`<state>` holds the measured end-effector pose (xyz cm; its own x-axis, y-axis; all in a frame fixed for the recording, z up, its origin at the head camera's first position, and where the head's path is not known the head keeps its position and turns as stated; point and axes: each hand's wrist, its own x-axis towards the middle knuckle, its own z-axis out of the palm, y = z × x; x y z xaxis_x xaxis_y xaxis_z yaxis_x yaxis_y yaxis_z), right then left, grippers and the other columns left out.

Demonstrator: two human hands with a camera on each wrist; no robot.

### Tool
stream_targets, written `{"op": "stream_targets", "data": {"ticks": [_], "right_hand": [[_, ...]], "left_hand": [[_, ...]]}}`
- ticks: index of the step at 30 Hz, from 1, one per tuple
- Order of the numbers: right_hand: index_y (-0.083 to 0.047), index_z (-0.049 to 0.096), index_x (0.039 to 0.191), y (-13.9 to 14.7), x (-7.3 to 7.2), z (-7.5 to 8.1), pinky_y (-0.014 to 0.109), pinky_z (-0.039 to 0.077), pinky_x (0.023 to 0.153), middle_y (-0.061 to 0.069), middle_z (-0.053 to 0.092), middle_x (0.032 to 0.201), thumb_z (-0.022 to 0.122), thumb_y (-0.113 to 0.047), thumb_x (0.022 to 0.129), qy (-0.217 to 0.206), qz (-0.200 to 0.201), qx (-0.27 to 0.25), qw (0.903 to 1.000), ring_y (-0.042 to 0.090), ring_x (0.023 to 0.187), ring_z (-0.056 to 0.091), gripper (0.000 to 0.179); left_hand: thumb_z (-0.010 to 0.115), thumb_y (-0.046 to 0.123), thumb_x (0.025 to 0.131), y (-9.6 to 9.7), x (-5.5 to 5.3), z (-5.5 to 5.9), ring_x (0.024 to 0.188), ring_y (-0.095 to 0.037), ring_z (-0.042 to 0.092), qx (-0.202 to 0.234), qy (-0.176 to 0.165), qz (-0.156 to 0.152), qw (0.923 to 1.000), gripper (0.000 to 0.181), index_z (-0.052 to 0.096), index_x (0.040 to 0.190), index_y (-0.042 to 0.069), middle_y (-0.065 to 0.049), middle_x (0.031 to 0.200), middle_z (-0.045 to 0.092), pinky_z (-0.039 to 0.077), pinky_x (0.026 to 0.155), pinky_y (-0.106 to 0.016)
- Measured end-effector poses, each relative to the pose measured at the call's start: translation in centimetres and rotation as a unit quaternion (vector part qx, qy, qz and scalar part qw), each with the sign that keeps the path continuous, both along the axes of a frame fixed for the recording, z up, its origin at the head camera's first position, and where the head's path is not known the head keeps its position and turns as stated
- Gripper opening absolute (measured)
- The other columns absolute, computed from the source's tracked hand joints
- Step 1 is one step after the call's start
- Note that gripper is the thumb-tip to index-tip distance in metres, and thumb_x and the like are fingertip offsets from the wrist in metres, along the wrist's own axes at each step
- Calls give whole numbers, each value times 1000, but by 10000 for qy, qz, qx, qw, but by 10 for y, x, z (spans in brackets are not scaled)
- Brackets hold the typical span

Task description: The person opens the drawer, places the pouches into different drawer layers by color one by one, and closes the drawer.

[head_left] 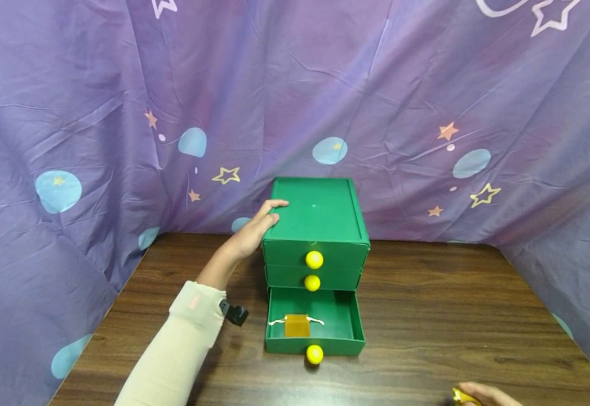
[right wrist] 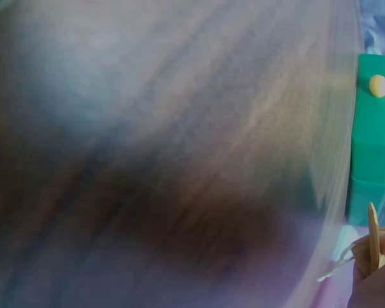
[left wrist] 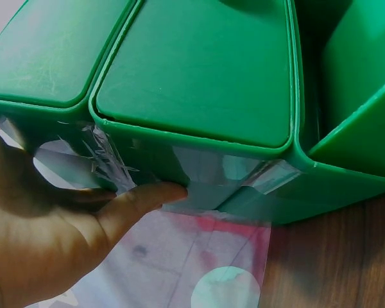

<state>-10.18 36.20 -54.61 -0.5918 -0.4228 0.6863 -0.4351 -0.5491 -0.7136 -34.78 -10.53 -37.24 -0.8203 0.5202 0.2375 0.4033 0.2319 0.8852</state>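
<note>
A green drawer cabinet [head_left: 315, 211] with three yellow-knobbed drawers stands on the table. Its bottom drawer [head_left: 345, 316] is pulled out. Inside lies a small orange-yellow drawstring pouch [head_left: 297, 326], its white cords spread to both sides. My left hand [head_left: 256, 231] rests against the cabinet's left side, fingertips on the top edge. In the left wrist view the thumb [left wrist: 151, 196] lies straight along the taped side wall. At the lower right, my right hand [head_left: 487, 393] pinches a small yellow pouch [head_left: 463, 396]; a white cord [right wrist: 335, 266] hangs from it. Most of this hand is out of frame.
The dark wood table [head_left: 442, 316] extends around the cabinet. A purple curtain [head_left: 401, 101] with stars and blue spots hangs close behind and along both sides. The upper two drawers are closed, with round knobs [head_left: 314, 260] sticking out. A black strap camera [head_left: 235, 313] sits at the left wrist.
</note>
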Motion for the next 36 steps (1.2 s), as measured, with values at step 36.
{"op": "stream_targets", "data": {"ticks": [36], "right_hand": [[0,76,106,-81,7,66,12,56,69,-22,75,100,76,21,77,-706,-5215,3182,7886,-11,88,69,37]], "left_hand": [[29,23,110,0,-1,0,153,-39,19,64,75,-32,9999,47,32,155,9,-17,167,20,16,123,-61]]}}
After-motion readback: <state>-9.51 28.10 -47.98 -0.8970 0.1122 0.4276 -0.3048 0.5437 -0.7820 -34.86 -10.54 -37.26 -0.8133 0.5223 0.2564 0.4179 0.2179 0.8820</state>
